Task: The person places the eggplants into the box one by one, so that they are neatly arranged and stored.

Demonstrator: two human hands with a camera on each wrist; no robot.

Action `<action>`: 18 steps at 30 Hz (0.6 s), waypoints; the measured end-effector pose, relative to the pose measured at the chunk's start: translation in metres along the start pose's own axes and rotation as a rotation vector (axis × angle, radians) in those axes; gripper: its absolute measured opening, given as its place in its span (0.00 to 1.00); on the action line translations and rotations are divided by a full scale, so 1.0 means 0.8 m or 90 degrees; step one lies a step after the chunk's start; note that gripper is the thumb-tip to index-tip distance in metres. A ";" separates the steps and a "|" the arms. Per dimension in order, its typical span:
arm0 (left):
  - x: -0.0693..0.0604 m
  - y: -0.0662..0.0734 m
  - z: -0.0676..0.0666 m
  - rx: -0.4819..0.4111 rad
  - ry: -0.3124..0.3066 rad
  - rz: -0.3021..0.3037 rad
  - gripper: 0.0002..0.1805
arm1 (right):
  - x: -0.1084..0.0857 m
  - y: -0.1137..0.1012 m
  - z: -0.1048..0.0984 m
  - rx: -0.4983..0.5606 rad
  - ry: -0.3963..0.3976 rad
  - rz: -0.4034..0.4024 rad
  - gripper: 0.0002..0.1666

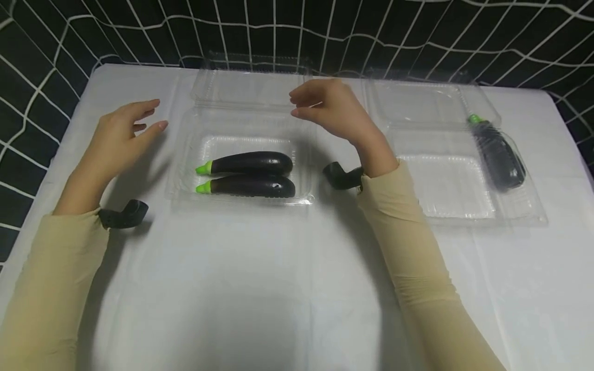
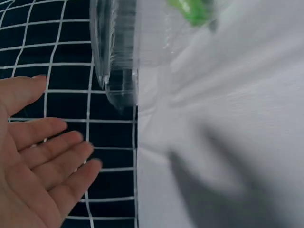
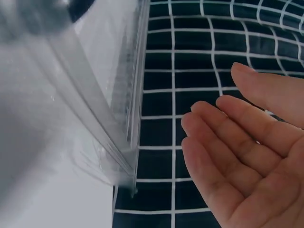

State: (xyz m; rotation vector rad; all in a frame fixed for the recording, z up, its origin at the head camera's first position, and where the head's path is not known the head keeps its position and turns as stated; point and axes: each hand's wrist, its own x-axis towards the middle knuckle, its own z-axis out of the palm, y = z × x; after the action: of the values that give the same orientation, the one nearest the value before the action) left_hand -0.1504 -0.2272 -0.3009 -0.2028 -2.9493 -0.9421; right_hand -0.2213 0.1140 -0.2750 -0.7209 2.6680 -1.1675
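Two dark eggplants with green stems, one [image 1: 252,163] above the other [image 1: 250,186], lie side by side in an open clear plastic box [image 1: 301,198]. Left of that box the left hand [image 1: 118,136] is raised, fingers loosely extended and holding nothing; the left wrist view shows its palm [image 2: 42,166] and a green stem tip [image 2: 192,10]. Over the right end of the box's raised lid [image 1: 250,85] hovers the right hand [image 1: 334,108], empty, its fingers relaxed. Its palm [image 3: 251,161] faces the right wrist camera beside clear plastic [image 3: 126,161].
On the right stands a second open clear box [image 1: 445,190] with its lid [image 1: 417,100] folded back. A dark eggplant-shaped item with a green tip [image 1: 501,157] lies at its right side, seen partly through plastic. Dark cloth with white grid lines [image 1: 274,31] borders the white table [image 1: 232,288].
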 end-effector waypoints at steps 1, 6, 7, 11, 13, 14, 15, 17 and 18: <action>0.008 0.001 -0.001 -0.004 -0.013 -0.009 0.29 | 0.003 0.002 -0.002 -0.003 0.006 0.009 0.18; 0.044 0.000 -0.002 -0.050 -0.077 -0.066 0.31 | 0.018 0.014 -0.012 -0.016 0.031 0.065 0.18; 0.050 -0.002 -0.002 -0.062 -0.087 -0.077 0.30 | 0.021 0.017 -0.013 -0.019 0.035 0.080 0.18; 0.073 -0.010 0.002 -0.127 -0.122 -0.116 0.29 | 0.032 0.026 -0.021 -0.039 0.053 0.127 0.18; 0.083 -0.013 0.004 -0.170 -0.134 -0.127 0.28 | 0.036 0.029 -0.025 -0.051 0.058 0.143 0.18; 0.087 -0.014 0.005 -0.196 -0.139 -0.132 0.28 | 0.038 0.031 -0.027 -0.051 0.060 0.151 0.18; 0.091 -0.015 0.005 -0.216 -0.144 -0.136 0.27 | 0.040 0.032 -0.028 -0.048 0.061 0.161 0.18; 0.099 -0.018 0.005 -0.246 -0.149 -0.147 0.27 | 0.042 0.035 -0.030 -0.039 0.060 0.181 0.18; 0.102 -0.018 0.005 -0.251 -0.152 -0.154 0.27 | 0.044 0.036 -0.031 -0.033 0.057 0.192 0.18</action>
State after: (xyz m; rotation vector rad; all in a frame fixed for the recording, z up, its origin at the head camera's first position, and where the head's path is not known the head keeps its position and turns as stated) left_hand -0.2332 -0.2275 -0.3065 0.0361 -3.0106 -1.6387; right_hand -0.2703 0.1306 -0.2765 -0.2624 2.7629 -1.0764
